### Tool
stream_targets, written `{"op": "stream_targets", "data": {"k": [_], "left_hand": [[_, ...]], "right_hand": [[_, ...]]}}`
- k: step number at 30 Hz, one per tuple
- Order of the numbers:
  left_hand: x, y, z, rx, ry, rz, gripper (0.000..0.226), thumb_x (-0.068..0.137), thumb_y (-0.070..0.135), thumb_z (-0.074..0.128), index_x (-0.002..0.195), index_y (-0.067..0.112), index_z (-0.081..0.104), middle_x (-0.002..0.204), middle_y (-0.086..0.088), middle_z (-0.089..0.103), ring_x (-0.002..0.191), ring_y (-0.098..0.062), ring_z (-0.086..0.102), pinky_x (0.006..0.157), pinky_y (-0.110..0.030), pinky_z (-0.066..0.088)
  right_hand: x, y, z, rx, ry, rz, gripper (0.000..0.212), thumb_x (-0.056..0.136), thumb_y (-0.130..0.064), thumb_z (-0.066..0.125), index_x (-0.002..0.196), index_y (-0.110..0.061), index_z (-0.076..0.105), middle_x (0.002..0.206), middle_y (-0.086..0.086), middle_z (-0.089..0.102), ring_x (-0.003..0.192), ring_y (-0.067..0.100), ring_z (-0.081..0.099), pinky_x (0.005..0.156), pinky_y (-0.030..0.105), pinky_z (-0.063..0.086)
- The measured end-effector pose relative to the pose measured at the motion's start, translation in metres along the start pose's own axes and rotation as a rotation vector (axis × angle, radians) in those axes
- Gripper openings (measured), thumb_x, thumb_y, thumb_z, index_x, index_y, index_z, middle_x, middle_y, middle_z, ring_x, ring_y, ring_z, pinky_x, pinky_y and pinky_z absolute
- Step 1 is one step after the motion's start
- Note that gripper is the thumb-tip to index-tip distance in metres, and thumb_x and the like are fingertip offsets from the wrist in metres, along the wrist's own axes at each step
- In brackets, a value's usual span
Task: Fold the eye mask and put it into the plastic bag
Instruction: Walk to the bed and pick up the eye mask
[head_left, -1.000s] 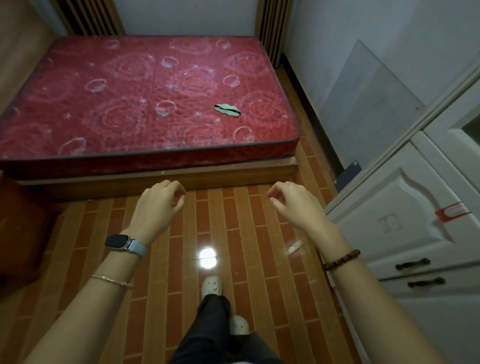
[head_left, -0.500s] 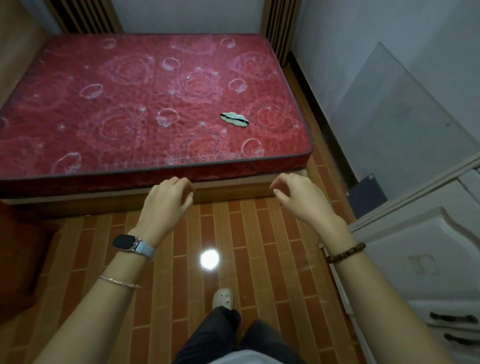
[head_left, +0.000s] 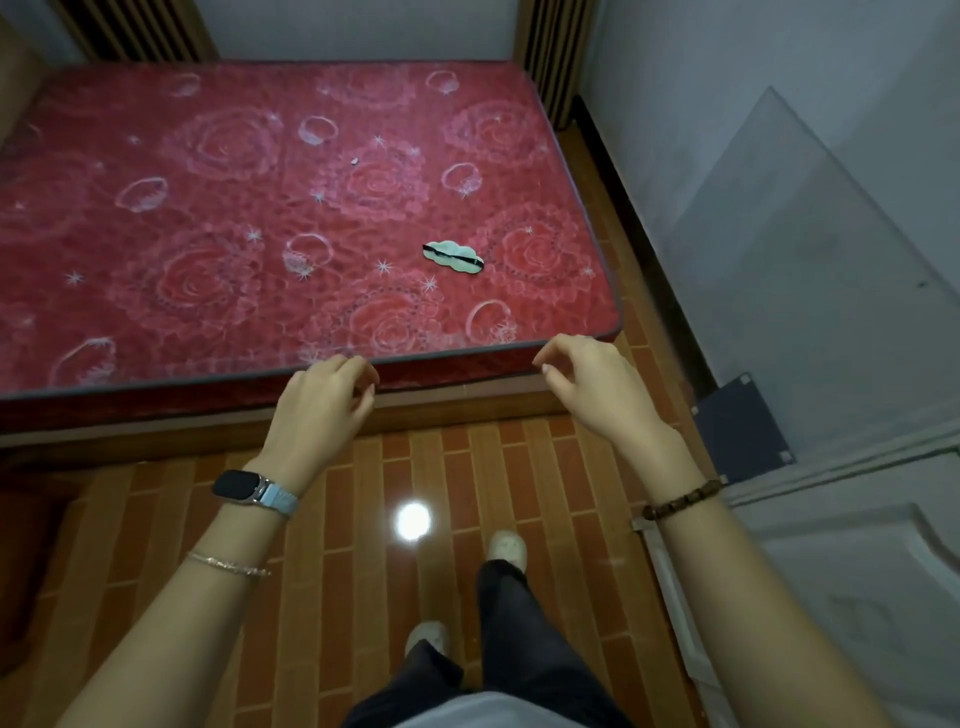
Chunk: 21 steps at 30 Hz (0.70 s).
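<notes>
Since neither grip holds anything, with left hand (head_left: 322, 400) and right hand (head_left: 592, 384) both loosely curled and empty over the near edge of the mattress (head_left: 208, 234), folding hasn't started. Target eye mask (head_left: 453, 256) lies flat on the mattress toward its near right corner, black strap across it, well apart from both hands.

Risks:
- The strap could tangle into the fold.
- With a thin mask on a soft surface, a pinch may grab mattress fabric too.
- No plastic bag in view, so it may need hunting.

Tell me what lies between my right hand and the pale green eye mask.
Head view: only bare red patterned mattress between right hand and eye mask.
</notes>
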<state>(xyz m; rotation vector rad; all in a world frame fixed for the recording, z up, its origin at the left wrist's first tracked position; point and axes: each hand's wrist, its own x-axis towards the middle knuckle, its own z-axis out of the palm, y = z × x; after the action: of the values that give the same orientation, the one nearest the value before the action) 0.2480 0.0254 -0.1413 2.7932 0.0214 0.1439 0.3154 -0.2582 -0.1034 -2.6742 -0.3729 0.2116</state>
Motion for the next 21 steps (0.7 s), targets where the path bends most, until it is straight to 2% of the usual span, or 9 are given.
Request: {"op": "stream_targets", "data": {"k": [6,11,21], "left_hand": [[0.063,0.028,0.018,-0.003,0.046,-0.049,0.007,0.091,0.013,0.063,0.097,0.011,0.066,0.088,-0.007,0.067,0.083,-0.031,0.063,0.074,-0.04,0.045],[0.102,0.039,0.027,-0.017,0.044,-0.068,0.008,0.09,0.011,0.063,0.097,0.009,0.065,0.088,-0.008,0.067,0.083,-0.032,0.063,0.074,-0.043,0.049],[0.203,0.017,0.046,0.009,0.022,-0.093,0.011,0.085,0.007,0.066,0.095,0.009,0.069,0.086,-0.009,0.069,0.079,-0.034,0.065,0.071,-0.042,0.048]], "right_hand": [[0.069,0.037,-0.026,-0.025,0.002,-0.046,0.016,0.096,-0.025,0.056,0.109,-0.023,0.065,0.107,0.001,0.069,0.094,0.021,0.065,0.079,0.045,0.057],[0.118,0.054,-0.037,-0.021,-0.012,-0.073,0.015,0.095,-0.023,0.057,0.107,-0.022,0.066,0.106,-0.001,0.07,0.097,0.02,0.066,0.08,0.044,0.056],[0.228,0.06,-0.029,0.013,-0.09,-0.071,0.016,0.095,-0.021,0.056,0.106,-0.022,0.067,0.098,-0.003,0.07,0.09,0.019,0.067,0.076,0.041,0.057]]}}
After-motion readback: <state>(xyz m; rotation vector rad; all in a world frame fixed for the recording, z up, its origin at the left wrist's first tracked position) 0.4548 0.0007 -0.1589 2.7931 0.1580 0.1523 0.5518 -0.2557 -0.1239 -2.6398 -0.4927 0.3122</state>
